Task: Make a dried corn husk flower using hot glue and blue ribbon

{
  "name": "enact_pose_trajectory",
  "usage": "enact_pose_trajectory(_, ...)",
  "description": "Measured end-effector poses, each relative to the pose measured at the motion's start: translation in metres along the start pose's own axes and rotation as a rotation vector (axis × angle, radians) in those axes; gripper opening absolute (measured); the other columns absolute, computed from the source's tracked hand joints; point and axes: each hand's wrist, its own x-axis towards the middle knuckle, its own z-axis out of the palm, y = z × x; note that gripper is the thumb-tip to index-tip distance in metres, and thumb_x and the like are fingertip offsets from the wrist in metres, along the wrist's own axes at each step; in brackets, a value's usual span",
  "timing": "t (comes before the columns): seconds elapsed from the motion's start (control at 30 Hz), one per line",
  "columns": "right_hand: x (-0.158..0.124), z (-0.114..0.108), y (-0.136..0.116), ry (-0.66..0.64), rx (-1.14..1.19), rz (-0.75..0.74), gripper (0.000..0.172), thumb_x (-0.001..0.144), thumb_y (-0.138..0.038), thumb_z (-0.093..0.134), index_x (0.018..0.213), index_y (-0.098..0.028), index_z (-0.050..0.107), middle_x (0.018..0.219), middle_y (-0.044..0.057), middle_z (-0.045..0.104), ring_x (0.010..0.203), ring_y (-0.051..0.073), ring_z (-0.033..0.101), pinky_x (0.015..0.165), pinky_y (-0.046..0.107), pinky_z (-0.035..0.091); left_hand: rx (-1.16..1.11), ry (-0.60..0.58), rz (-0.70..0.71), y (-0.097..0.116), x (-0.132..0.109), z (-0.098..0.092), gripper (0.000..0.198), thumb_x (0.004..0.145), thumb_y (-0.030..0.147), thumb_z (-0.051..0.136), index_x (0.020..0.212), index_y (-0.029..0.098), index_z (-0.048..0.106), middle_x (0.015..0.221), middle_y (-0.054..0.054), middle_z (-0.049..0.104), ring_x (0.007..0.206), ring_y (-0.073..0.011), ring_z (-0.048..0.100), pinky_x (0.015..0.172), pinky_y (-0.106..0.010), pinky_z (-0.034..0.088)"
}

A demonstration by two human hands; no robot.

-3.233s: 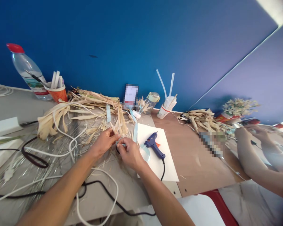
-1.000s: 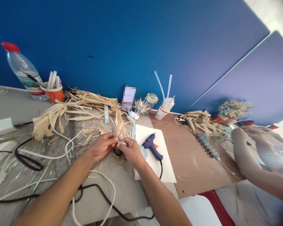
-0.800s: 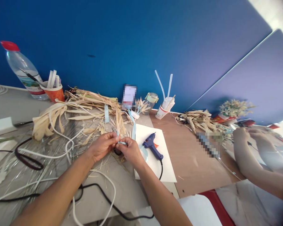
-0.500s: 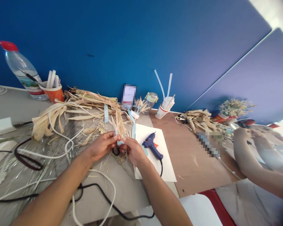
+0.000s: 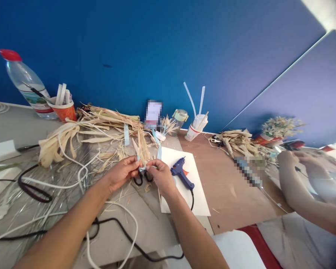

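My left hand (image 5: 123, 172) and my right hand (image 5: 161, 175) meet over the grey table, fingertips pinched on the two ends of a short pale-blue strip (image 5: 144, 167). Just under them lie black-handled scissors (image 5: 141, 178) on the table. A longer pale-blue ribbon (image 5: 158, 149) runs away from my right hand toward the back. Dry straw leaves (image 5: 141, 145) fan out right behind the hands. A blue glue gun (image 5: 182, 175) rests on a white sheet (image 5: 184, 194) to the right of my right hand.
White and black cables (image 5: 81, 175) loop across the grey table on the left. A water bottle (image 5: 28, 86) and an orange cup (image 5: 64, 110) stand at the back left, a cup of glue sticks (image 5: 196, 129) at the back. Another person's hands (image 5: 294, 160) work at the right.
My hands have lifted slightly and drawn the short blue strip taut between them, so the scissors under them now show. Earlier my right hand was lower, over the scissors.
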Motion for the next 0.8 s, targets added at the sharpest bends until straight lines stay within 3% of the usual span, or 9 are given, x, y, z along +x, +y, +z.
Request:
enact_pose_trajectory(0.23, 0.002, -0.002, -0.002, 0.051, -0.009, -0.111, 0.013, 0.069, -0.031, 0.058, 0.071, -0.019, 0.056, 0.055, -0.007, 0.045, 0.049, 0.009, 0.035, 0.049, 0.022, 0.027, -0.011, 0.007, -0.03, 0.0, 0.0, -0.004, 0.016, 0.069, 0.026, 0.074, 0.07, 0.012, 0.065, 0.062, 0.002, 0.051, 0.049, -0.0053, 0.039, 0.048, -0.018, 0.034)
enact_pose_trajectory(0.47, 0.006, -0.002, 0.001, 0.051, 0.063, -0.104, 0.015, 0.07, -0.034, 0.057, 0.074, -0.019, 0.055, 0.053, -0.008, 0.041, 0.046, 0.008, 0.031, 0.046, 0.022, 0.024, -0.034, 0.003, -0.037, -0.004, 0.003, -0.01, 0.01, 0.075, 0.021, 0.069, 0.073, 0.011, 0.067, 0.063, 0.0, 0.052, 0.05, -0.0067, 0.04, 0.051, -0.019, 0.036)
enact_pose_trajectory(0.8, 0.004, -0.002, 0.001, 0.051, 0.055, -0.138, 0.016, 0.073, -0.034, 0.056, 0.078, -0.019, 0.056, 0.056, -0.007, 0.043, 0.049, 0.009, 0.033, 0.05, 0.023, 0.027, -0.179, -0.11, -0.025, -0.002, 0.001, -0.012, 0.009, 0.074, 0.018, 0.07, 0.074, 0.009, 0.069, 0.077, -0.004, 0.056, 0.053, -0.0058, 0.043, 0.055, -0.022, 0.042)
